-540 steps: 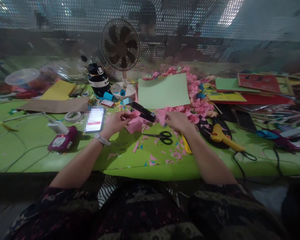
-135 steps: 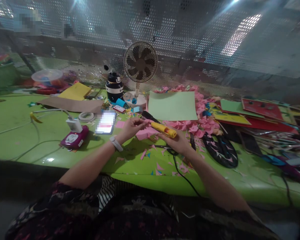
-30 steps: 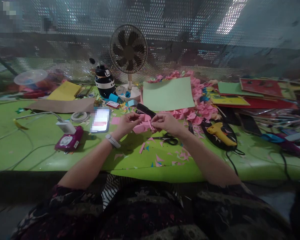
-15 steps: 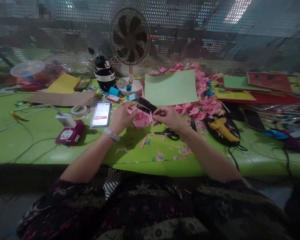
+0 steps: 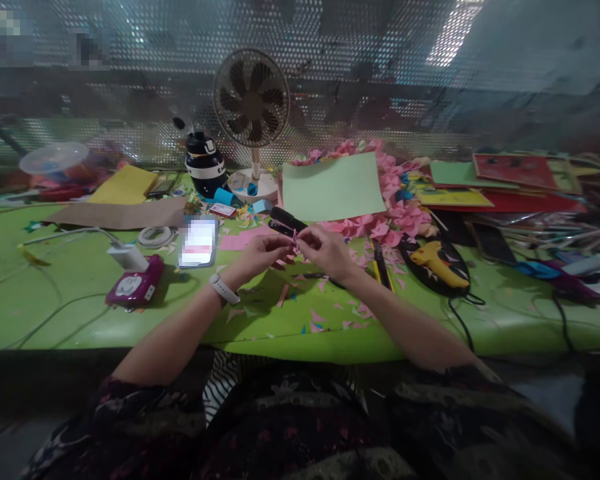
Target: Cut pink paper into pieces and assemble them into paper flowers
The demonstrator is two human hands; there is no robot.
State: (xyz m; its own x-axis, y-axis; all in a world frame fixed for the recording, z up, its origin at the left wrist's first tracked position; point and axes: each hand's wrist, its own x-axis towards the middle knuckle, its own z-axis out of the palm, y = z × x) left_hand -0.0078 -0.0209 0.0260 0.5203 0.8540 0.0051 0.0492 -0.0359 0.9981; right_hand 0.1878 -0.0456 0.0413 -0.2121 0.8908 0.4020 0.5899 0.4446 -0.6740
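Observation:
Both hands meet above the middle of the table, fingertips close together. My right hand [image 5: 325,251] pinches a small piece of pink paper [image 5: 295,236] between thumb and fingers. My left hand [image 5: 261,256], with a white band on its wrist, is closed at the same piece; its fingertips partly hide the paper. Just behind the fingers lies a black stapler [image 5: 286,219]. To the left of it a flat pink paper sheet [image 5: 240,239] rests on the table. Beneath my right hand are scissors [image 5: 311,275], mostly covered. Pink and blue scraps [image 5: 317,316] are scattered in front.
A phone [image 5: 199,241], a purple socket block [image 5: 135,281] and a tape roll [image 5: 157,236] are at left. Behind stand a fan [image 5: 253,100] and a black jug [image 5: 205,167]. At right are a cutter [image 5: 381,267], a yellow glue gun [image 5: 441,264] and pink paper petals [image 5: 405,217] under a green sheet [image 5: 333,187].
My left hand has left the pink paper by the stapler and come right to my right hand's fingertips. A flat pink sheet now shows behind it. The view has tilted up slightly.

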